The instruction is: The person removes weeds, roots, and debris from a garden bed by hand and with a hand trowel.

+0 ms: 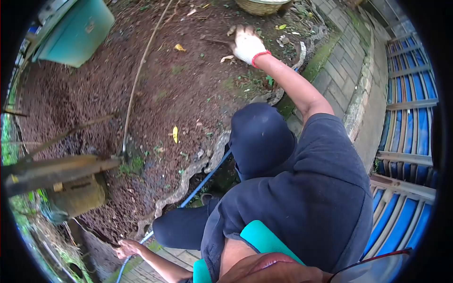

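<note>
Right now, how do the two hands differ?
The right hand is gloved in white with a red cuff; the left hand is bare. The right hand reaches far out over the soil; the left hand sits close in, at the stone edging. Both are low, by the soil.

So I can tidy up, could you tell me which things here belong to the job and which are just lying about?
In use: gloved right hand, on the soil; left hand, by the stone edging.
Lying about: teal bin, woven basket, blue hose, yellow leaf, thin cane.
</note>
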A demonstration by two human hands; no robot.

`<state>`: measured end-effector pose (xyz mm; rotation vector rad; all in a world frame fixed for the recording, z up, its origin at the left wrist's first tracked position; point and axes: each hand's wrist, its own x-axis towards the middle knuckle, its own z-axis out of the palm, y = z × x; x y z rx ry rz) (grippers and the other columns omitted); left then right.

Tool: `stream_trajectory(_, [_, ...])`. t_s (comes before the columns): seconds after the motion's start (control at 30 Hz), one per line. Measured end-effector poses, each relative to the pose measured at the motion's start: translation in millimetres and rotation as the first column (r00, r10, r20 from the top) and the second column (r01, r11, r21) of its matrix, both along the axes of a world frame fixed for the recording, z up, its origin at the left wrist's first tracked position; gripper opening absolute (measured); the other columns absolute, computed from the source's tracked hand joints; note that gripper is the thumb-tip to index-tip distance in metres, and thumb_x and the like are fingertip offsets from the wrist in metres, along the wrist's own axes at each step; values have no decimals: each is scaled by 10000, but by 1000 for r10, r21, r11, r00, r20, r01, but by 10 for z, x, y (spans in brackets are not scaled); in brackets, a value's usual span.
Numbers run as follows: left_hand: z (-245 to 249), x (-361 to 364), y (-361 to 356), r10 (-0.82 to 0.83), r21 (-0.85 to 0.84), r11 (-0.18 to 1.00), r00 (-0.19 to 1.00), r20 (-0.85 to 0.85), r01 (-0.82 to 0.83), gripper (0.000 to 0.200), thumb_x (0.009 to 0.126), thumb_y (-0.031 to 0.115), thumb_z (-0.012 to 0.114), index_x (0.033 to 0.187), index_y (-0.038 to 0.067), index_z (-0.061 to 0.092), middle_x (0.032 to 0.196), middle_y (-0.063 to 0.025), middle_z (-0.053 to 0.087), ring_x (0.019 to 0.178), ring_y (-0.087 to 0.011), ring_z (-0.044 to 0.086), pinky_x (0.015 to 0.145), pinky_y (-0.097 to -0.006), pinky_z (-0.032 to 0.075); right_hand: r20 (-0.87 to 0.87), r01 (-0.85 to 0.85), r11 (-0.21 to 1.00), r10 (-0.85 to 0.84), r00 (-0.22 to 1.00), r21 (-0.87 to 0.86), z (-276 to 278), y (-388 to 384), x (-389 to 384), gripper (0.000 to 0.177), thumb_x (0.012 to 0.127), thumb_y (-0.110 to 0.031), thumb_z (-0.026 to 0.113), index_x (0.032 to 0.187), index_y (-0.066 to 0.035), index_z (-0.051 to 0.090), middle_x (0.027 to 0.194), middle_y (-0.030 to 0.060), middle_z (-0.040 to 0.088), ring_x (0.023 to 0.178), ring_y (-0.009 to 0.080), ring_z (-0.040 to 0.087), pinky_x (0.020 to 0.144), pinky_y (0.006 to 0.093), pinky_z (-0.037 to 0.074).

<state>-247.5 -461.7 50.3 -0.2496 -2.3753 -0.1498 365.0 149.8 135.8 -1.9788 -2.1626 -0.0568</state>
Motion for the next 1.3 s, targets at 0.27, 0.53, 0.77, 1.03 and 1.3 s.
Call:
stream_trajectory(0.27, [1260,1652,1926,-543,206,837,719,433,507,266,942,140,600,1184,73,690,1042,-133,544,954,-242,576,815,-391,487,101,-203,979,203,974,-7,-666,240,621,236,799,-215,564,893,-73,727,923,185,707,929,368,677,814,477,534])
stream_trajectory(0.53, [1597,2547,3304,-736,220,567,367,569,794,223,922,120,623,1107,13,685,974,-130,582,919,-243,597,803,-364,497,-254,-367,927,338,906,-76,362,-109,616,359,809,-331,585,867,13,672,829,242,656,811,412,643,757,468,512])
stream_trajectory(0.77, [1243,3784,4257,-697,839,542,-581,420,-45,601,877,389,715,1265,-48,578,1113,-176,687,937,-220,692,890,-375,547,-822,-521,665,-268,502,-535,828,-905,245,292,850,-259,635,1000,-16,697,687,10,624,554,98,552,507,248,450])
stream_trajectory(1.03, [995,3844,4581,-808,892,381,-557,193,-245,246,900,241,718,944,3,678,870,-112,706,724,-182,686,620,-301,587,-812,-716,540,98,576,-442,702,-1140,78,352,809,-247,660,1005,46,665,758,86,669,633,125,614,592,285,515])
stream_trajectory(1.3, [876,2443,4362,-657,778,484,-421,625,400,407,934,231,670,1260,-5,610,945,-48,686,826,-94,622,717,-211,521,545,-486,863,344,765,137,704,-1284,1451,179,780,-99,618,934,-35,556,862,145,571,702,314,635,593,413,538])
